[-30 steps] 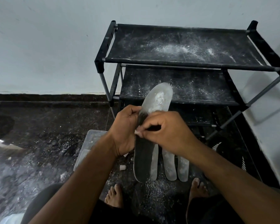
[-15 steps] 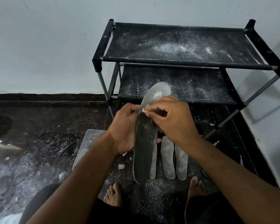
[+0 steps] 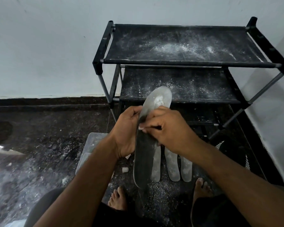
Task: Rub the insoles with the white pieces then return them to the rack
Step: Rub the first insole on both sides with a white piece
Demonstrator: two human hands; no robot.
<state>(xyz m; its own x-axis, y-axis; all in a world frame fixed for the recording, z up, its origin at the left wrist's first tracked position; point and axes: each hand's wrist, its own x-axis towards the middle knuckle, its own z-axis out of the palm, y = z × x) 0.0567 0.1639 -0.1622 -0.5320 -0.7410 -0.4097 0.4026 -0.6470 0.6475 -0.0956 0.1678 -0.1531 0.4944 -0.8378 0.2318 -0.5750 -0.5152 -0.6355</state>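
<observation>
The left hand (image 3: 126, 131) grips the insole (image 3: 146, 145) at its left edge, long axis running toe-up toward the rack (image 3: 187, 63). The right hand (image 3: 167, 130), fingers curled, presumably pinching a white piece (hidden), presses mid-insole; the whitened toe lies beyond it.

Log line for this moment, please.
stage: rubbing | left hand: grips insole edge | right hand: rubbing it, white piece hidden | floor: three whitened insoles | rack: bare

Black rack (image 3: 184, 63) dusted white; dark insole (image 3: 144, 158), whitened toe.
</observation>
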